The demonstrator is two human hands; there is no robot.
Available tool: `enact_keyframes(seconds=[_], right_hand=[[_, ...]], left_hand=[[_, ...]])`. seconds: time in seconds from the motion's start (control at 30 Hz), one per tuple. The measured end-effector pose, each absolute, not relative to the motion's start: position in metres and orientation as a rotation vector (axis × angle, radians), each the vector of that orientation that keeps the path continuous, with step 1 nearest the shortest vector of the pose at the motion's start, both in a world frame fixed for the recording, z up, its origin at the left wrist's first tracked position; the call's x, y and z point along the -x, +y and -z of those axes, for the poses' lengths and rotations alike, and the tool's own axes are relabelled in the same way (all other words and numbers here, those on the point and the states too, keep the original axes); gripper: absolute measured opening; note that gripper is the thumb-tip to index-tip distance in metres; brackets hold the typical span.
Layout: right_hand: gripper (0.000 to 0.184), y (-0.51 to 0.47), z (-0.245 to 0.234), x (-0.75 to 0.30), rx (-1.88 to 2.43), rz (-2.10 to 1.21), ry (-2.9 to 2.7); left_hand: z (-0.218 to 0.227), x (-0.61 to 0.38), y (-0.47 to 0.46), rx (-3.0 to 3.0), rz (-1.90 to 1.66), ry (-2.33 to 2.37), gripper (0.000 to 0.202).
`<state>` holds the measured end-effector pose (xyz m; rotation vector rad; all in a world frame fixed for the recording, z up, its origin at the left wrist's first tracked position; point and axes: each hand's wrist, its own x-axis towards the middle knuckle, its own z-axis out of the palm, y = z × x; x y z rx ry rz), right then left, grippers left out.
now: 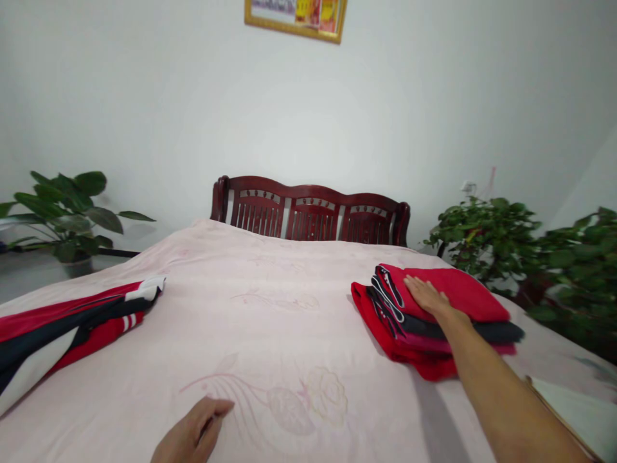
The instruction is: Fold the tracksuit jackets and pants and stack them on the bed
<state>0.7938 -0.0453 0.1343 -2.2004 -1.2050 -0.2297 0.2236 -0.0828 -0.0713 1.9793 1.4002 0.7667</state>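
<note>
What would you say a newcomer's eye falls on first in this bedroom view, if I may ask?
The folded stack of red and black clothes on the right of the pale pink bedspread stands out most, with the person's right hand resting flat on top. On the bed's left side lies a red, black and white garment, and the dark red wooden headboard stands beyond.

Pretty clearly a bedroom in someone's home. There's a big bed [270, 302] with a dark red wooden headboard [308, 209] against a plain white wall [308, 109], a pink embroidered bedspread [250, 347], and folded red clothes [434, 315] lying on top. A gold-framed picture [295, 16] hangs above, with leafy houseplants [62, 215] on both sides.
</note>
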Motion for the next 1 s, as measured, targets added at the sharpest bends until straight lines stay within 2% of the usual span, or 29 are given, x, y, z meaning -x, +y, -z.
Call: enact_keyframes(seconds=[0.1, 0.2, 0.3, 0.4, 0.53, 0.8, 0.9, 1.0], right_hand=[[0.047, -0.050, -0.146, -0.762, 2.192, 0.346, -1.173], [0.050, -0.062, -0.129, -0.696, 1.874, 0.616, -1.364], [0.047, -0.082, -0.071, -0.614, 1.672, 0.324, -1.728], [0.050, -0.101, 0.002, -0.550, 1.719, -0.050, -1.866], [0.052, -0.109, 0.062, -0.512, 1.824, -0.184, -1.938], [0.057, -0.117, 0.072, -0.497, 1.869, 0.125, -2.057], [0.057, -0.119, 0.071, -0.495, 1.874, 0.184, -2.048], [0.054, -0.118, 0.070, -0.494, 1.860, 0.207, -2.038]], left_hand=[[0.068, -0.225, -0.083, -1.979, -0.748, 1.382, 0.028], [0.062, -0.228, -0.085, -1.987, -0.778, 1.371, 0.027], [0.053, -0.232, -0.091, -1.993, -0.857, 1.360, 0.027], [0.048, -0.234, -0.095, -2.008, -0.934, 1.340, 0.026], [0.051, -0.234, -0.095, -1.992, -0.988, 1.332, 0.026], [0.055, -0.197, -0.076, -1.967, -1.249, 1.485, 0.040], [0.039, -0.151, -0.056, -2.117, -1.325, 1.818, 0.050], [0.018, -0.096, -0.035, -2.125, -1.223, 2.310, 0.055]])
